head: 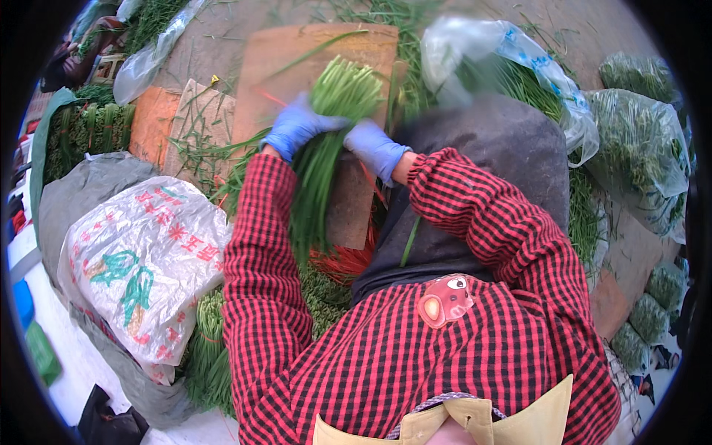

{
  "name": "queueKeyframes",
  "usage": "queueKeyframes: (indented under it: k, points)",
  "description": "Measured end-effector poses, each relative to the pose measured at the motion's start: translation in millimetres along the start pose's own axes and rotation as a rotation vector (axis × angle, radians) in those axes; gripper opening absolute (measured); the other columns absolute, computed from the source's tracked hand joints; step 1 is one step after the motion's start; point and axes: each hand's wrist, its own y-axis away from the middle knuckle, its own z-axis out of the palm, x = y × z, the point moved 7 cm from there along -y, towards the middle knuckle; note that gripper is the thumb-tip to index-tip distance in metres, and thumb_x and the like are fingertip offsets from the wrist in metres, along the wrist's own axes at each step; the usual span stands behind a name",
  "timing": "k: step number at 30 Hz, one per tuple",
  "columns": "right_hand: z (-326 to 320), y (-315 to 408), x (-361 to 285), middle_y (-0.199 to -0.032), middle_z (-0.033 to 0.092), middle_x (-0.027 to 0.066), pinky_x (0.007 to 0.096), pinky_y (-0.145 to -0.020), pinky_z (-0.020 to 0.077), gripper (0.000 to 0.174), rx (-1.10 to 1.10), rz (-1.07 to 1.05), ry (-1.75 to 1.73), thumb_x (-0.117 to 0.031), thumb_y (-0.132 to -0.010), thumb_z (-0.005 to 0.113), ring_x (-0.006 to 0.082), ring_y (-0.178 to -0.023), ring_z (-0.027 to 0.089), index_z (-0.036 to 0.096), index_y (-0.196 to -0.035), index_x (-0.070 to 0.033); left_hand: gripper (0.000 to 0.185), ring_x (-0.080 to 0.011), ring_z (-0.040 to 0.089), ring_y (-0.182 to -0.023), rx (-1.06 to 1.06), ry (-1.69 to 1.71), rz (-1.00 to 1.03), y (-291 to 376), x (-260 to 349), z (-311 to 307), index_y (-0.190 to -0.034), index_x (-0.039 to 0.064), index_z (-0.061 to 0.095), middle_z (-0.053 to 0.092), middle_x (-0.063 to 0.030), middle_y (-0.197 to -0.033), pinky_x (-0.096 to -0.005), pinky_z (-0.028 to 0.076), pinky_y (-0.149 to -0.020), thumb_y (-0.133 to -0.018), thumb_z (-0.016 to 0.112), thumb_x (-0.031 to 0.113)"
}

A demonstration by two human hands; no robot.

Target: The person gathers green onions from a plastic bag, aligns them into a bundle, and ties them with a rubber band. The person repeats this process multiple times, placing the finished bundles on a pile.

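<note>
A thick bundle of green stalks, likely garlic chives (345,92), is held over a wooden board (320,41); its pale ends point away from me and its leaves hang towards my lap. My left hand (300,128), in a blue glove, grips the bundle from the left, thumb across it. On the other side my blue-gloved right hand (375,147) is against or very near the stalks; blur hides its fingers. A red tie strand (372,181) runs beneath the right hand, though I cannot tell if that hand holds it. More red strands (345,264) lie below the board.
Loose leaves are scattered on cardboard (203,111) at the left. Tied bundles (206,339) stand beside a printed white plastic sack (144,261). To the right are an open plastic bag (578,117) of greens and filled bags (634,150). A dark cloth (489,144) covers my lap.
</note>
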Motion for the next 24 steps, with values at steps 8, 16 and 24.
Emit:
queueKeyframes:
  k: [8, 16, 24]
  points:
    - [-18.0, 12.2, -21.6, -0.092, 0.072, 0.0226, 0.0454, -0.075, 0.0558, 0.02, -0.429, 0.352, -0.025, -0.019, -0.086, 0.062, 0.0373, -0.085, 0.071, 0.074, -0.092, -0.005, 0.089, -0.0385, 0.068, -0.103, 0.129, -0.415, 0.027, 18.2, 20.2, -6.5, -0.117, -0.001, 0.055, 0.069, -0.0257, -0.111, -0.0427, 0.054, -0.091, -0.056, 0.092, 0.052]
    - [-20.7, 46.9, -91.0, -0.069, 0.07, 0.0138, 0.0507, -0.046, 0.0521, 0.014, -0.444, 0.069, 1.03, -0.009, -0.081, 0.063, 0.0312, -0.061, 0.071, 0.077, -0.078, -0.008, 0.084, -0.0386, 0.067, -0.101, 0.197, -0.541, 0.028, 29.3, 30.4, -4.6, -0.112, 0.0, 0.055, 0.067, -0.0248, -0.109, -0.0445, 0.054, -0.089, -0.056, 0.091, 0.051]
    - [-76.0, 13.9, -75.5, -0.067, 0.068, 0.0163, 0.0479, -0.048, 0.0527, 0.015, -0.25, 0.168, 1.126, -0.011, -0.082, 0.062, 0.0296, -0.059, 0.07, 0.072, -0.075, -0.004, 0.091, -0.0391, 0.067, -0.097, 0.321, -0.606, -0.01, 41.6, 40.4, 6.8, -0.118, 0.0, 0.053, 0.067, -0.0234, -0.103, -0.0458, 0.054, -0.089, -0.054, 0.092, 0.052]
